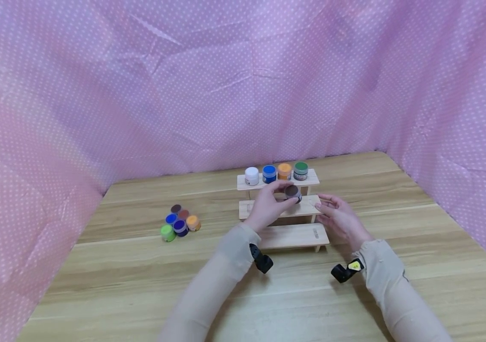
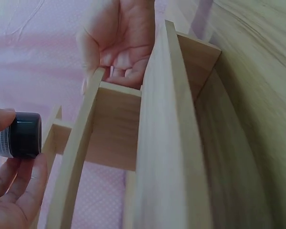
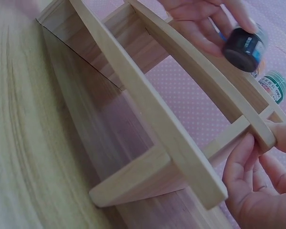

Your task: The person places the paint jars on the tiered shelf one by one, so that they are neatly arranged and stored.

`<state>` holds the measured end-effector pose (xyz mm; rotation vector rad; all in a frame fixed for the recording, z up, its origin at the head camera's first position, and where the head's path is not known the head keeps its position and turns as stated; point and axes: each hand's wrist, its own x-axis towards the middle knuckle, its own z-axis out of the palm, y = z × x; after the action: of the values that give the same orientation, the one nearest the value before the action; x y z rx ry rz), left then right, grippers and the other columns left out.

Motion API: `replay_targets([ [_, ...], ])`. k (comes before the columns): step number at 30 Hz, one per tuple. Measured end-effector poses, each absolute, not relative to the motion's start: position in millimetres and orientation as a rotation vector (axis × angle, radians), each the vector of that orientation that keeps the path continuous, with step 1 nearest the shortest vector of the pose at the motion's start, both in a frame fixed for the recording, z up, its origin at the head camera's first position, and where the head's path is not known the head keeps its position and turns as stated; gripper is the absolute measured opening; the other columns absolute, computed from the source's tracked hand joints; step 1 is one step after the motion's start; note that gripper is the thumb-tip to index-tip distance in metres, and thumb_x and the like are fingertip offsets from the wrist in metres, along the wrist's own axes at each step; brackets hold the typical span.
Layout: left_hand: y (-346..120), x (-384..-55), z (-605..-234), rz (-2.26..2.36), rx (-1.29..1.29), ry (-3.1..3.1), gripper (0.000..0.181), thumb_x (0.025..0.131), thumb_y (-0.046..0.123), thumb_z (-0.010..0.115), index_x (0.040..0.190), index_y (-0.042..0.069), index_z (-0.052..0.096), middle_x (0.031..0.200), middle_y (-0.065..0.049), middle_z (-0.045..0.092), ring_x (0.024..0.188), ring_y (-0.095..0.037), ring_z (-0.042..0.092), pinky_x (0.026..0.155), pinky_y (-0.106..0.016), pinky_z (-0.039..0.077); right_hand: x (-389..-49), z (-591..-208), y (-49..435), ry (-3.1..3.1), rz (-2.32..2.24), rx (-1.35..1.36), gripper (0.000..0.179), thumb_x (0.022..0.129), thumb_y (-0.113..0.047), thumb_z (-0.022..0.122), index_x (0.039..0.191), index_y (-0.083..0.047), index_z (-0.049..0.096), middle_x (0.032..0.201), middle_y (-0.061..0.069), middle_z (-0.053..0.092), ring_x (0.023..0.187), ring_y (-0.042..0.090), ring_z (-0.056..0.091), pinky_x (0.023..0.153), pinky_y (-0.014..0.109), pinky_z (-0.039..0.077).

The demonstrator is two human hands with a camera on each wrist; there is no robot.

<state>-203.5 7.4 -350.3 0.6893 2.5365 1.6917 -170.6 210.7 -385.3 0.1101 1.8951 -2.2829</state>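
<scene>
My left hand point(image 1: 267, 207) pinches a small paint jar point(image 1: 292, 194) with a dark brown lid between thumb and fingers. The jar is tilted and held just above the middle step of a three-tier wooden rack point(image 1: 294, 234). In the left wrist view the same jar point(image 2: 26, 135) looks nearly black. My right hand point(image 1: 340, 219) holds the right end of the middle step; in the right wrist view the thumb lies over that end and the curled fingers point(image 3: 240, 164) are beneath it. White point(image 1: 252, 176), blue point(image 1: 269, 174), orange point(image 1: 284, 172) and green point(image 1: 300, 171) jars stand along the top step.
Left of the rack, several more jars stand clustered on the wooden table point(image 1: 131, 285), among them a light green jar point(image 1: 167, 232), a purple one point(image 1: 180, 227) and an orange one point(image 1: 193, 223). A pink dotted cloth point(image 1: 208, 95) hangs behind and at both sides.
</scene>
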Motion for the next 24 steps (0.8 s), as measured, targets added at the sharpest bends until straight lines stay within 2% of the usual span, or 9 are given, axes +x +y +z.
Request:
replay_targets([
  [8,20.1,-205.6,-342.8,1.583,0.785,2.572,0.04,0.082,0.015,0.071,0.119,0.011,0.059,0.115,-0.004,0.062,0.106,-0.014,0.058,0.082,-0.017,0.053,-170.0,-384.8,211.0,1.885,-2.292,0.097,0.044,0.094,-0.007,0.052,0.134,-0.003,0.035,0.091,-0.012,0.058,0.079,-0.001,0.058,0.07,0.014,0.051],
  [14,23.3,-209.1,-343.0,1.442,0.906,2.614,0.035,0.082,0.016,0.071,0.115,0.01,0.061,0.109,-0.003,0.065,0.097,-0.01,0.06,0.08,-0.014,0.051,-170.2,-384.7,211.6,1.915,-2.256,0.082,0.058,0.095,-0.01,0.05,0.142,0.004,0.019,0.094,-0.012,0.056,0.082,-0.002,0.057,0.073,0.014,0.051],
  [24,27.1,-209.1,-340.4,1.289,0.92,2.65,0.036,0.081,0.019,0.071,0.115,0.011,0.061,0.111,-0.002,0.064,0.097,-0.01,0.061,0.083,-0.018,0.052,-169.2,-384.1,211.5,1.9,-2.258,0.106,0.061,0.094,-0.013,0.052,0.143,0.002,0.019,0.095,-0.011,0.056,0.082,-0.002,0.057,0.074,0.013,0.05],
])
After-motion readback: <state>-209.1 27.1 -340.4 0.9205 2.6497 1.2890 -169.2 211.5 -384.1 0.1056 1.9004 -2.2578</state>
